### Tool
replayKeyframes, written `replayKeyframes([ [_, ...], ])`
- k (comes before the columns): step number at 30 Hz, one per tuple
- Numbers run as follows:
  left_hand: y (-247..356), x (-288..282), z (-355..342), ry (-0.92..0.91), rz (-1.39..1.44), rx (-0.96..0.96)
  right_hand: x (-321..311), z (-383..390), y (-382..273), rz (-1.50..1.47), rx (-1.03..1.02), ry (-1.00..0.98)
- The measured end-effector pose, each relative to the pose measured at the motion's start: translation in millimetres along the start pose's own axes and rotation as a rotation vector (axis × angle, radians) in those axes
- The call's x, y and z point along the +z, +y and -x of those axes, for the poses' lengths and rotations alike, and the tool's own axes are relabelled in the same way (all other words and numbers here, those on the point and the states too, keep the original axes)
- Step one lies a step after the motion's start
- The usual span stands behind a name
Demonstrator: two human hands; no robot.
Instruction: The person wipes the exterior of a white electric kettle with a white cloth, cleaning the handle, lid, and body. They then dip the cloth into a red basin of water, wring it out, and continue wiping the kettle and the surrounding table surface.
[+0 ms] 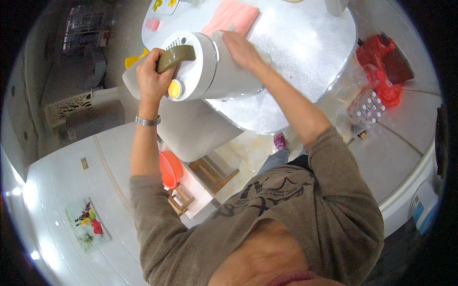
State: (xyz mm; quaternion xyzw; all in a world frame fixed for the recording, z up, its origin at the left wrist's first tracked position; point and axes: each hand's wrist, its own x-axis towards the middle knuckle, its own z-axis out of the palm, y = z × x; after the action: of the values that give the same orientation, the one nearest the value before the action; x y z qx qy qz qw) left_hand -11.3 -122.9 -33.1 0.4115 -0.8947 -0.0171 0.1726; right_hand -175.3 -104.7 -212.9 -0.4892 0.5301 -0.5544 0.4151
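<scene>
My left hand [153, 76] is wrapped around the olive-green handle [176, 56] on the lid of a white cylindrical kitchen appliance [229, 76]. The appliance is tilted at the table's near edge, its lid turned toward the left. A yellow round knob or cap [175, 88] and a row of small markings show on that lid. My right hand [242, 51] presses against the far side of the body, its fingers blurred. Something pale, perhaps a cloth, shows at those fingertips; its kind is unclear. A folded pink cloth [234, 16] lies on the table just beyond.
The round-cornered table [305, 47] has a silvery shiny cover. Below its near-left side is a pale chair [191, 131], with an orange-red basin [170, 169] and a wooden stool [180, 199] farther down. Red plastic bags [379, 66] and a bottle pack [366, 110] sit on the right.
</scene>
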Motion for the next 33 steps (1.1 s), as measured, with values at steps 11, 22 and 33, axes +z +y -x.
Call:
replayKeyframes([
  [11,0.9,-4.9,0.6,-0.041,0.035,-0.023,1.4,56.3,-83.7,-0.078,-0.393,0.246],
  [22,-5.0,-1.8,2.1,-0.008,-0.010,-0.009,-9.4,-39.1,5.4,-0.030,0.053,-0.297],
  [33,-2.8,-2.1,5.0,-0.020,0.009,-0.034,24.1,79.9,-36.2,0.014,-0.104,0.293],
])
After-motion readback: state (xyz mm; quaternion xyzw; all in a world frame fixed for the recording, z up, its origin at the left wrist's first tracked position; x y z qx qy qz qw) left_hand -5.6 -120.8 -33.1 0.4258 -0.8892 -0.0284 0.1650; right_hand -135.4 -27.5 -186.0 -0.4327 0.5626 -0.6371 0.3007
